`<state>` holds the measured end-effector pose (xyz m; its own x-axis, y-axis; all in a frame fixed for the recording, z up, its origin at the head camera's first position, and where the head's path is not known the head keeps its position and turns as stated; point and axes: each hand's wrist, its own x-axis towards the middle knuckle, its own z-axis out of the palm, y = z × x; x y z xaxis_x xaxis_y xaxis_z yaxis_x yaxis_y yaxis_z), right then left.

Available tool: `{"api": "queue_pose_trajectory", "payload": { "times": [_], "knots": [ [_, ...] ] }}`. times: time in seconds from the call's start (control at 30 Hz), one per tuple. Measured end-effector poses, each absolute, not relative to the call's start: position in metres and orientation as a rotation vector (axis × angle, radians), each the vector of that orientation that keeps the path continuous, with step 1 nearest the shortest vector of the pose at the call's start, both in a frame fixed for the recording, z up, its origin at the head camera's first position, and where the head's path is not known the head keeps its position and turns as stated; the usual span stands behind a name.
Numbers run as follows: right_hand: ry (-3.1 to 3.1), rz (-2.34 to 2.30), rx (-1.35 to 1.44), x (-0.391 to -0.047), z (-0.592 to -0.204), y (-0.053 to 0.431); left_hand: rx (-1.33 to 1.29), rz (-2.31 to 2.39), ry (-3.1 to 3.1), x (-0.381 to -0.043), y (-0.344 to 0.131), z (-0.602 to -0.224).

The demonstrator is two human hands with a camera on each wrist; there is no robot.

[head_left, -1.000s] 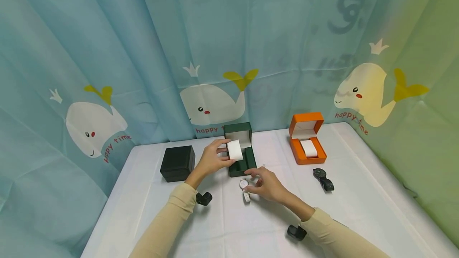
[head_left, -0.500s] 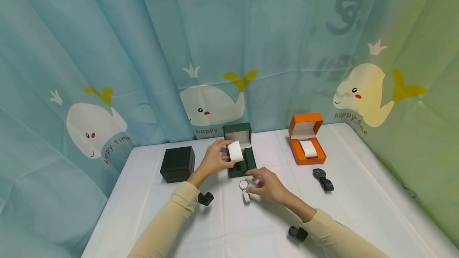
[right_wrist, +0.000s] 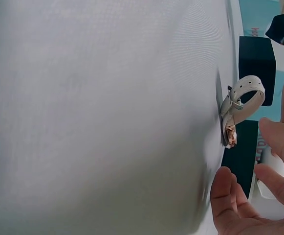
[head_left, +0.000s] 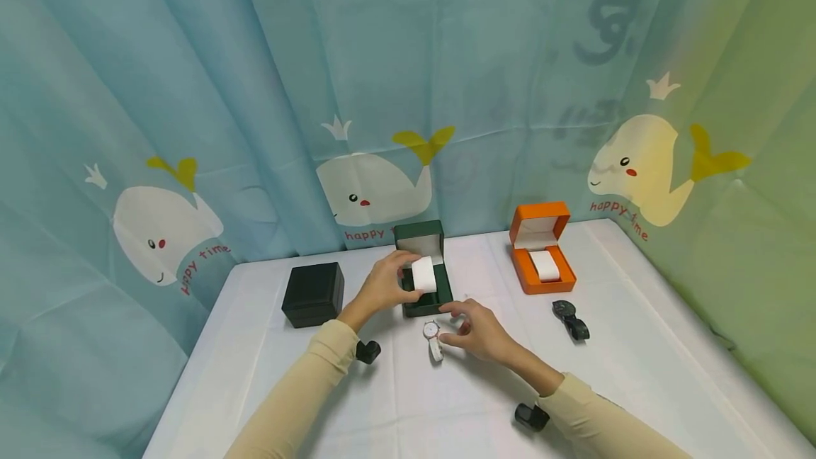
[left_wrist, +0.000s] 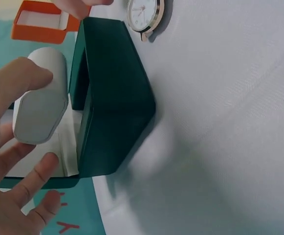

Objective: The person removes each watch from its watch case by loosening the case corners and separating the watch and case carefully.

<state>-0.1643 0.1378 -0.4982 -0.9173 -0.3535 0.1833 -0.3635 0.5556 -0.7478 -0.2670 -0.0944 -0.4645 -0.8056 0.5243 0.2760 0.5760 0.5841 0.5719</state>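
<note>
My left hand (head_left: 380, 287) pinches a white watch cushion (head_left: 424, 275) between thumb and fingers. It is over the open green watch box (head_left: 418, 229), and the left wrist view shows the cushion (left_wrist: 43, 110) beside the dark green box wall (left_wrist: 116, 95). In front of the box lies a watch (head_left: 431, 331) with a white strap, its buckled loop standing up in the right wrist view. Close on the watch's right is my right hand (head_left: 481, 331), thumb and fingers apart and nothing between them. The right wrist view has its fingers (right_wrist: 224, 193) beside the watch.
A closed black box (head_left: 314, 292) stands to the left. At the right, an open orange watch box (head_left: 553, 288) contains a white cushion, with a black watch (head_left: 571, 320) in front. Small black devices (head_left: 532, 416) are on the wrists. A whale-print curtain (head_left: 497, 91) hangs behind.
My left hand has brought the cushion slightly right and down toward the green box, and the cushion is more upright. The right hand stays by the white-strapped watch.
</note>
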Motion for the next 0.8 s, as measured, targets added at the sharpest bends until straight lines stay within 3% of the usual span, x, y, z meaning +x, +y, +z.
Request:
{"api": "queue_pose_trajectory", "payload": {
  "times": [0.8],
  "knots": [
    [-2.752,1.353,0.645,-0.1635,-0.4992,0.1373,-0.864,-0.818,-2.918,-0.2751,-0.0886,-0.4672]
  ]
}}
